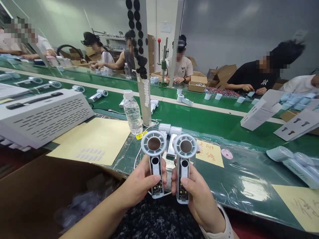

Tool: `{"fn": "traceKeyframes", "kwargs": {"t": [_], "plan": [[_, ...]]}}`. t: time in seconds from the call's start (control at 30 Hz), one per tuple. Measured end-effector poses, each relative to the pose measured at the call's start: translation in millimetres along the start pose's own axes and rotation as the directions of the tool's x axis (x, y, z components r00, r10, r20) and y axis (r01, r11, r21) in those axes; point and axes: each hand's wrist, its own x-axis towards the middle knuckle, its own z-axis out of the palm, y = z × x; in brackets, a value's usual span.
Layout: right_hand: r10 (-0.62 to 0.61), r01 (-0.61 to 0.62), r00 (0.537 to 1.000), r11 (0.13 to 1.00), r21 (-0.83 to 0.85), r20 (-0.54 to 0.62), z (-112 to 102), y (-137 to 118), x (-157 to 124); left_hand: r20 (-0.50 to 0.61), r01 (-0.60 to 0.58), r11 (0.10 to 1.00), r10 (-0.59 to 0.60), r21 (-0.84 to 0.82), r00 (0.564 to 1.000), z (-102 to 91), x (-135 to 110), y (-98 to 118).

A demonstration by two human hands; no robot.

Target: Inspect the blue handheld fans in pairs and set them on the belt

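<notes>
Fingers are hiding the sides and backs of both handles. The left hand [139, 184] is clasping the left fan [154, 144] and the right hand [199, 196] the right fan [185, 146], upright and side by side over the worktop's [249, 172] near edge. Behind them, a yellow note [209, 153] is showing "APP" in red, the rest illegible. Each white fan is showing a ring head, a dark centre disc and a bare circuit board at its foot.

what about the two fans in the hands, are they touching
Apart. The head view shows a plain gap between the left fan in the left hand and the right fan in the right hand.
</notes>
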Motion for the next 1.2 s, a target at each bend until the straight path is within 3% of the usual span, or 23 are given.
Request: {"fn": "traceKeyframes", "kwargs": {"t": [0.2, 0.43, 0.67, 0.8, 0.9, 1.07, 1.2], "plan": [[-0.007, 0.007, 1.000, 1.000, -0.018, 0.023, -3.0, -0.7, 0.3, -0.010, 0.027, 1.000, -0.027, -0.011, 1.000, -4.2, 0.9, -2.7], [0.016, -0.016, 0.999, 1.000, 0.000, -0.042, -0.8, -1.1, 0.5, -0.223, 0.043, 0.997, -0.058, -0.071, 0.973, -3.8, 4.5, -6.1], [0.005, -0.004, 1.000, 0.999, -0.044, 0.020, 0.0, -5.7, -1.7, -0.102, 0.036, 0.999, -0.032, 0.034, 0.994, -9.2, -0.3, -6.2], [0.021, -0.021, 1.000, 1.000, -0.002, -0.013, -0.4, -5.8, 0.9, -0.117, 0.054, 0.992, -0.040, 0.118, 0.992, -9.3, 1.2, -4.5], [0.019, -0.019, 1.000, 1.000, 0.003, -0.012, -0.2, -5.1, 2.8, -0.089, 0.048, 0.996, -0.042, 0.071, 0.995, -7.0, 2.7, -3.3], [0.023, -0.023, 0.999, 1.000, -0.001, -0.032, 3.4, -5.9, 3.3, -0.163, 0.051, 0.999, -0.047, 0.017, 0.985, -3.5, 3.2, 1.2], [0.039, -0.040, 0.999, 0.998, 0.042, 0.011, 4.1, -7.5, 2.6, -0.154, 0.044, 0.999, -0.041, 0.017, 0.987, -1.6, 1.9, 5.9]]}}
